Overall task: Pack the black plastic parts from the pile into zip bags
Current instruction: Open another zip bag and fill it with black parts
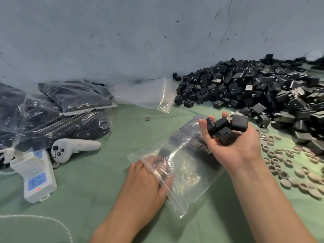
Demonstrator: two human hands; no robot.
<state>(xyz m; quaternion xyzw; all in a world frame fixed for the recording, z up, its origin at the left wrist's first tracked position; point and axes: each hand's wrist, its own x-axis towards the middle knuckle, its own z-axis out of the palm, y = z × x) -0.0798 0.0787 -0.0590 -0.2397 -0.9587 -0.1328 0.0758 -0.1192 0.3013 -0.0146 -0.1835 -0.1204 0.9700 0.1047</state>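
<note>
A big pile of black plastic parts [249, 88] covers the right back of the green table. My right hand [233, 142] is palm up above the table and cups several black parts [226, 128] in curled fingers. Below it lies a clear zip bag [185, 174] with a few black parts inside. My left hand [149, 179] holds the bag's open mouth, with its fingers slipped inside the plastic.
Filled zip bags [57, 111] of black parts are stacked at the left. An empty clear bag [150, 95] lies by the wall. A white controller [73, 149] and a white device [35, 174] sit at the left. Beige rings [287, 165] are scattered at the right.
</note>
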